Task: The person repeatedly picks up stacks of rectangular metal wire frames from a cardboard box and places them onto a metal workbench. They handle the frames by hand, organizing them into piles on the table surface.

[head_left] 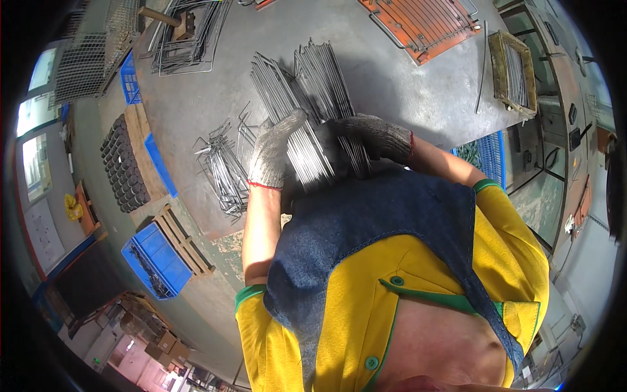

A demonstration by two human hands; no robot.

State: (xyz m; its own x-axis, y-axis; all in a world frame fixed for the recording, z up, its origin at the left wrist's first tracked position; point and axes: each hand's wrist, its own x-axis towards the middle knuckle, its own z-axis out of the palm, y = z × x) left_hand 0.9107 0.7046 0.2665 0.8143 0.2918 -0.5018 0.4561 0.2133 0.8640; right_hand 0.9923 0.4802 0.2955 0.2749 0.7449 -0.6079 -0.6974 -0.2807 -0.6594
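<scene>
Your left hand (273, 149), in a grey-white knitted glove with a red cuff, grasps the left bundle of thin grey bent metal wires (275, 83) from its left side, thumb over the top. Your right hand (382, 136), in a matching but darker glove, is closed over the right bundle of similar grey wires (326, 75), reaching across from its right side; its fingertips are too dark to make out. Both bundles sit between your hands, over the grey metal tabletop (228, 81). They slant side by side, long ends sticking out beyond your grip, near ends running back toward your dark blue apron (385, 202). You've got a loose, tangled pile of bent silvery wires (225, 173) just left of your left hand. Farther right: a long thin metal rod (482, 72) and a worn wooden box (498, 72) holding straight rods. Far side: an orange-red flat plate with wire rods across it (428, 29).
</scene>
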